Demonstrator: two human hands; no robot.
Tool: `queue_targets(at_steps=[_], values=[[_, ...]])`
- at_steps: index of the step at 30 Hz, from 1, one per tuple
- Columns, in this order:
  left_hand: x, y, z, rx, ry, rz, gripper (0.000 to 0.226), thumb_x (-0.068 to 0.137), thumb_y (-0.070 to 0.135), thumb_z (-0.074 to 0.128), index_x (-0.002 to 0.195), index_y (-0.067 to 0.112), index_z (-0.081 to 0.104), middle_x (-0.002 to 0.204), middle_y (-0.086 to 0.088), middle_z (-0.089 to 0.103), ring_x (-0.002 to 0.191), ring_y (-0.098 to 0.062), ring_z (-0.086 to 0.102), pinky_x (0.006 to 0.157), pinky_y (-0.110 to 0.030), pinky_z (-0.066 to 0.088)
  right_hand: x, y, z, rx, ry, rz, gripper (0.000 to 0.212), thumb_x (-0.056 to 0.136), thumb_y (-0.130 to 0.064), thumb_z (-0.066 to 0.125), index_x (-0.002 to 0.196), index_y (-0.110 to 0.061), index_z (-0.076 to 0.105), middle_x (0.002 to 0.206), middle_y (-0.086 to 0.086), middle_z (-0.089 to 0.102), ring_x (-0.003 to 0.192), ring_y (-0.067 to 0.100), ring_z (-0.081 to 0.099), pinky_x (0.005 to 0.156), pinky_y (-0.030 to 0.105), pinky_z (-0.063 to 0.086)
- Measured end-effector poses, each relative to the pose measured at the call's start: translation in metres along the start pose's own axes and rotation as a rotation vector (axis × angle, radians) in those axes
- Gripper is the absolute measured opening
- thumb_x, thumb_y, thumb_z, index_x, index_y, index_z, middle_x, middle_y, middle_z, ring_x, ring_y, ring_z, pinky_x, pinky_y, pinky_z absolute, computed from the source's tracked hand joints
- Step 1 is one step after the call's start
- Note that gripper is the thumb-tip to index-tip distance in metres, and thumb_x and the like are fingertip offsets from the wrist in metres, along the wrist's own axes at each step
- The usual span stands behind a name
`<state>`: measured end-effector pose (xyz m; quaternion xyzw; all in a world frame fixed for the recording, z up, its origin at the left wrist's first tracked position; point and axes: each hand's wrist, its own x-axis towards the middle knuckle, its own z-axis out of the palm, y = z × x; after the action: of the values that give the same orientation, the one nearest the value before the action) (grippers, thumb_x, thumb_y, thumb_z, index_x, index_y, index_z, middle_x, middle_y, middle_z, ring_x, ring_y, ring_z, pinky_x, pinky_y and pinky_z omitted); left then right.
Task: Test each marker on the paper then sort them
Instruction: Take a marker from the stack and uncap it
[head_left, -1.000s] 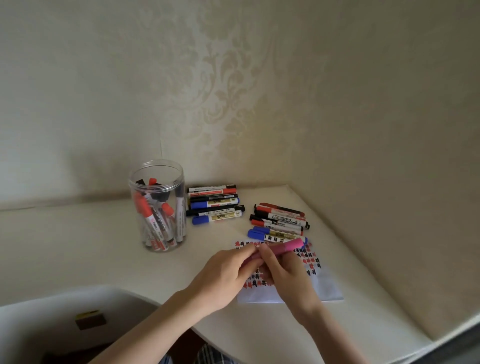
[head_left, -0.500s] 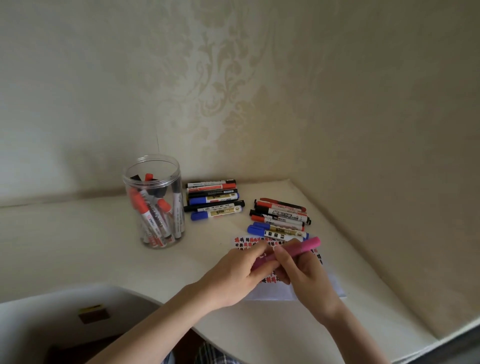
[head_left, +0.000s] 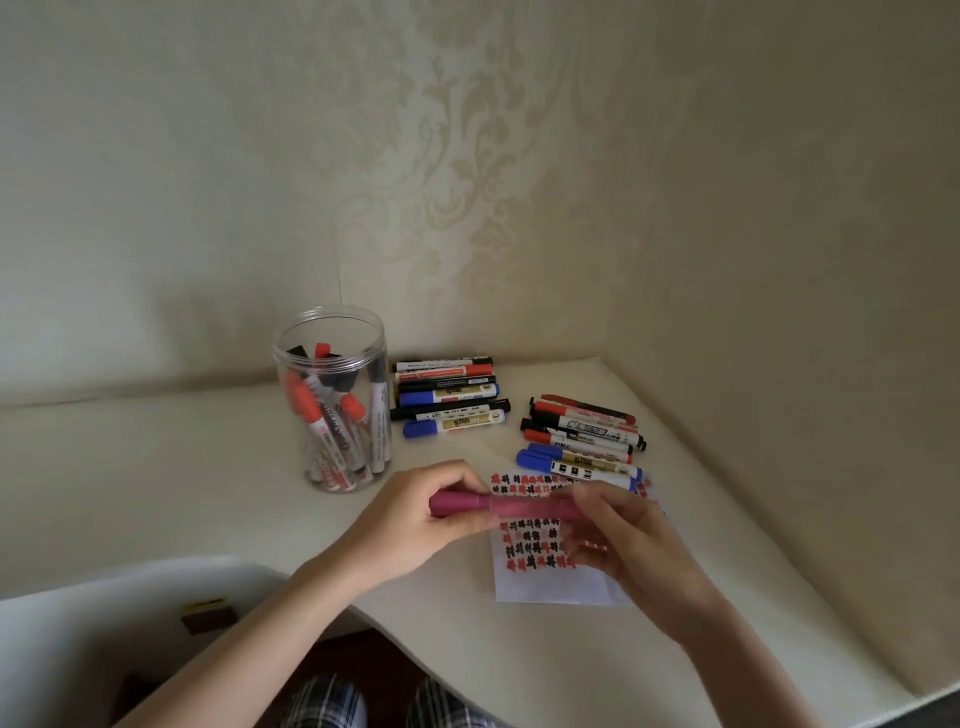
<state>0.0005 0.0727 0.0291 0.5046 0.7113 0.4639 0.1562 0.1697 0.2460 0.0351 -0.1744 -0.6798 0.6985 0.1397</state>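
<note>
A pink marker (head_left: 511, 505) lies level just above the paper (head_left: 550, 582), held at both ends. My left hand (head_left: 421, 519) grips its darker left end, and my right hand (head_left: 623, 540) pinches its right end; that hand is motion-blurred. The white paper carries rows of red and black test marks and is partly hidden by my right hand. A clear plastic jar (head_left: 332, 400) at the left holds several red and black markers. One row of markers (head_left: 449, 395) lies behind the paper, and a second row of markers (head_left: 582, 436) lies to its right.
The cream desk (head_left: 156, 467) sits in a wall corner, with walls close behind and on the right. Its curved front edge runs below my arms. A small dark block (head_left: 208, 616) lies on the lower surface at the left.
The pink marker has swung from a tilt with its right end raised to level and shifted left. My left hand now wraps its left end. The view moved slightly.
</note>
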Motion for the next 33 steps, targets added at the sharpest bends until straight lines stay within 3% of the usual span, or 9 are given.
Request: queue_targets(at_steps=[4,8,12,16,20,25,28,30,33], values=[[-0.001,-0.001,-0.007,0.059,-0.052,0.028,0.026,0.077,0.035,0.077,0.1,0.024,0.069,0.084,0.012,0.07,0.072,-0.008,0.065,0.063,-0.019,0.05,0.012,-0.016,0.009,-0.82,-0.175,-0.11,0.022,0.087,-0.05,0.056,0.097,-0.037,0.07,0.086,-0.016,0.072,0.079,-0.005,0.065,0.074,0.015,0.051],[0.0,0.002,-0.013,0.12,0.012,0.135,0.032,0.084,0.038,0.066,0.108,0.017,0.066,0.097,0.013,0.067,0.086,-0.001,0.066,0.076,-0.018,0.054,0.021,-0.021,0.023,-0.883,-0.249,-0.157,0.032,0.101,-0.04,0.042,0.084,-0.023,0.062,0.066,-0.007,0.052,0.055,0.004,0.041,0.056,0.021,0.033],[-0.013,-0.003,-0.02,0.545,-0.065,0.339,0.04,0.095,0.049,0.038,0.107,0.019,0.06,0.093,0.01,0.059,0.077,-0.003,0.055,0.071,-0.021,0.049,0.017,-0.019,0.026,-0.893,-0.322,-0.228,0.03,0.1,-0.042,0.044,0.087,-0.026,0.065,0.065,-0.003,0.053,0.055,0.007,0.04,0.055,0.023,0.032],[-0.033,-0.019,-0.049,0.525,-0.103,0.133,0.042,0.09,0.059,0.029,0.104,0.029,0.055,0.093,0.02,0.055,0.081,0.004,0.055,0.075,-0.012,0.044,0.01,-0.034,0.0,-0.959,-0.192,-0.34,0.029,0.092,-0.046,0.047,0.102,-0.033,0.072,0.074,-0.011,0.066,0.063,0.006,0.057,0.055,0.016,0.042],[-0.041,-0.013,-0.063,0.312,-0.053,0.054,0.031,0.09,0.054,0.044,0.102,0.03,0.059,0.089,0.025,0.058,0.086,0.005,0.057,0.075,-0.01,0.042,0.004,-0.047,-0.027,-0.841,0.091,-0.381,0.02,0.093,-0.053,0.047,0.081,-0.05,0.062,0.061,-0.014,0.059,0.048,0.009,0.046,0.046,0.015,0.033],[-0.02,-0.014,-0.015,0.217,0.007,0.078,0.021,0.089,0.03,0.065,0.106,0.02,0.06,0.097,0.015,0.061,0.091,0.0,0.06,0.079,-0.017,0.05,0.011,-0.007,0.006,-0.813,0.053,-0.172,0.035,0.09,-0.05,0.047,0.109,-0.031,0.068,0.073,-0.006,0.068,0.051,0.008,0.05,0.049,0.023,0.042],[-0.018,-0.029,0.002,0.172,0.087,0.039,0.02,0.091,0.029,0.064,0.105,0.023,0.051,0.095,0.009,0.061,0.084,-0.008,0.061,0.071,-0.03,0.053,0.006,0.007,0.005,-0.734,0.061,-0.097,0.023,0.097,-0.036,0.053,0.118,-0.036,0.064,0.078,0.002,0.069,0.056,0.015,0.054,0.054,0.029,0.044],[-0.015,-0.03,0.013,0.127,0.131,0.009,0.02,0.092,0.026,0.066,0.103,0.023,0.05,0.091,0.007,0.061,0.079,-0.016,0.061,0.068,-0.037,0.052,0.002,0.007,0.005,-0.599,0.188,-0.107,0.019,0.093,-0.025,0.065,0.109,-0.036,0.067,0.08,-0.004,0.074,0.066,0.017,0.064,0.062,0.033,0.052],[-0.009,-0.026,0.025,0.083,0.141,0.025,0.019,0.09,0.021,0.069,0.101,0.02,0.053,0.094,0.011,0.062,0.086,-0.01,0.063,0.069,-0.025,0.053,0.0,-0.003,-0.004,-0.186,0.392,-0.098,0.013,0.086,-0.012,0.072,0.097,-0.02,0.075,0.077,-0.002,0.074,0.063,0.018,0.066,0.054,0.03,0.054]])
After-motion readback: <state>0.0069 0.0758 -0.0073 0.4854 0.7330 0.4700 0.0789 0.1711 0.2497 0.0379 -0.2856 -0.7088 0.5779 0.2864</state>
